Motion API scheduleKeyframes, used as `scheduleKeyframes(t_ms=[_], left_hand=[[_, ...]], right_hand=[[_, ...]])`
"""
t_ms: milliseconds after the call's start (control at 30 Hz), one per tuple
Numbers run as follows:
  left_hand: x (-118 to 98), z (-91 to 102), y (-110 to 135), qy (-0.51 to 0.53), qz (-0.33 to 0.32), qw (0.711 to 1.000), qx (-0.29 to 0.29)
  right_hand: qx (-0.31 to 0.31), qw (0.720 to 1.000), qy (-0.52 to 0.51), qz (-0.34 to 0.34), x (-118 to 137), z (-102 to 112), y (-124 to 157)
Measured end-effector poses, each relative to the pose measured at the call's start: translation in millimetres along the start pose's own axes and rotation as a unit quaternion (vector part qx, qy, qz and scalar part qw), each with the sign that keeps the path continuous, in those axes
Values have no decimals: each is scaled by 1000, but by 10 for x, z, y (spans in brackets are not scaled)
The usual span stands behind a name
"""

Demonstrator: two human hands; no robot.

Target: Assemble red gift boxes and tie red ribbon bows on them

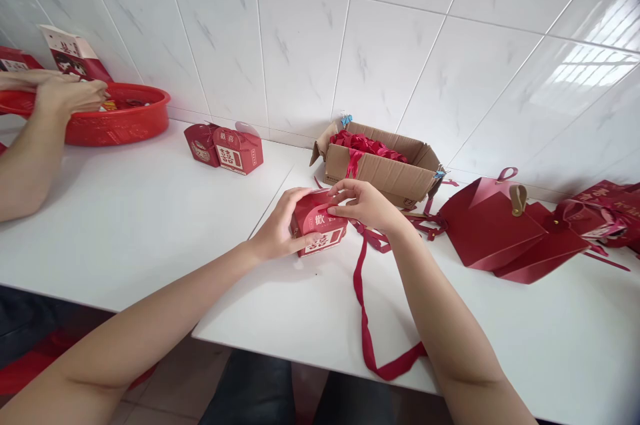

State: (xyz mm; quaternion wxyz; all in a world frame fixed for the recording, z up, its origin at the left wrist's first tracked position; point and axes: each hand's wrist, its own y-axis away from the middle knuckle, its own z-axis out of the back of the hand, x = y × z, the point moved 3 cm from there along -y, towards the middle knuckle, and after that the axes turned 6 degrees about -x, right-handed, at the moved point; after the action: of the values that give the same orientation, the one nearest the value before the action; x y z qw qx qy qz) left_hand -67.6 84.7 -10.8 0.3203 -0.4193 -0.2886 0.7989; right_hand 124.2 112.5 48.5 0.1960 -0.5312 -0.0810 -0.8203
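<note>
A small red gift box (pixel 325 238) with white printed characters stands on the white table in front of me. My left hand (pixel 283 228) is wrapped round its left side, the thumb across the front. At the top flap, the fingers and thumb of my right hand (pixel 357 205) are closed in a pinch; whether ribbon is between them too is hidden. A dark red ribbon (pixel 367 325) runs from beside the box down the table and passes under my right forearm. Two finished-looking red boxes (pixel 237 151) stand farther back on the left.
Behind my hands is a cardboard box (pixel 385 175) of red ribbons. Red folded bags (pixel 493 228) and loose ribbons lie to the right. At left, another person's hands (pixel 70 91) are over a red plastic basket (pixel 120 125). A tiled wall backs the tables.
</note>
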Motion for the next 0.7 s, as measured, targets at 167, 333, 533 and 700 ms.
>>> scheduleKeyframes(t_ms=[167, 333, 533, 700], left_hand=[[-4, -6, 11, 2, -5, 1000, 9], [19, -12, 22, 4, -5, 1000, 13], [-5, -15, 23, 11, 1, 1000, 8], [54, -38, 53, 55, 28, 998, 4]], right_hand=[[52, 998, -45, 8, -21, -14, -10], [68, 995, -65, 12, -7, -21, -10], [83, 995, -55, -5, 5, 17, -5], [83, 984, -145, -67, -68, 2, -28]])
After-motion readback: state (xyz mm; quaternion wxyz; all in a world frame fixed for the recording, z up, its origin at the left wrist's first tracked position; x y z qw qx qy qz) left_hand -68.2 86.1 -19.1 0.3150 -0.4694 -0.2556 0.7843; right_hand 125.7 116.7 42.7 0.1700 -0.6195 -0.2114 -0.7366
